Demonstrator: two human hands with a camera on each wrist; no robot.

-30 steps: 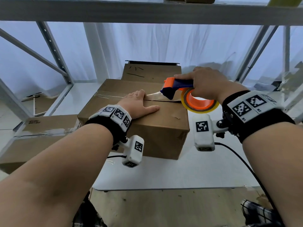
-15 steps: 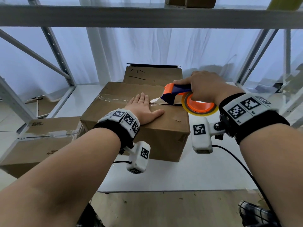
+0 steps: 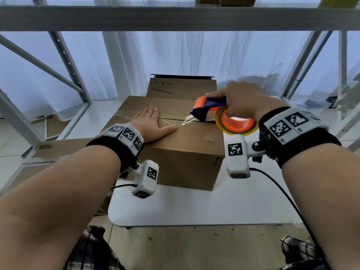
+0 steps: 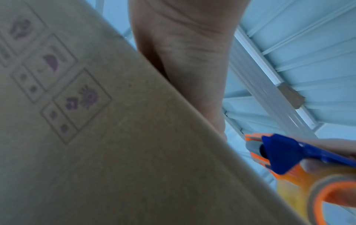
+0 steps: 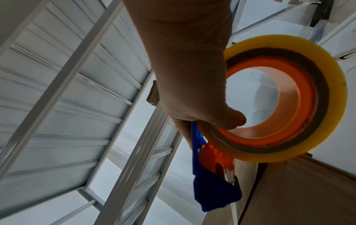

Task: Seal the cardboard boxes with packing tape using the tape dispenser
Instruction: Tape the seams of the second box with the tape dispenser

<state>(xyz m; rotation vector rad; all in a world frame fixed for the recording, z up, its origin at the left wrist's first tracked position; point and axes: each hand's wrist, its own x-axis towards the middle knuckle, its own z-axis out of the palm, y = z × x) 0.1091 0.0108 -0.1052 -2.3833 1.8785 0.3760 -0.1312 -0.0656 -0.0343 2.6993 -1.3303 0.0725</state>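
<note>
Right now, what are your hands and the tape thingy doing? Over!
Left hand flat on the cardboard box. Right hand grips the tape dispenser at the top seam, near the right edge. Nothing in the way.

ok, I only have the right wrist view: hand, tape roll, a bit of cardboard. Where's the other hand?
Observer: The left hand lies flat, fingers straight, on top of the box.
Operator: Is the dispenser on the seam?
Observer: The tape dispenser sits over the right end of the seam, gripped by the right hand.
Operator: Other boxes?
Observer: A second box stands behind, and a lower box sits left.
</note>
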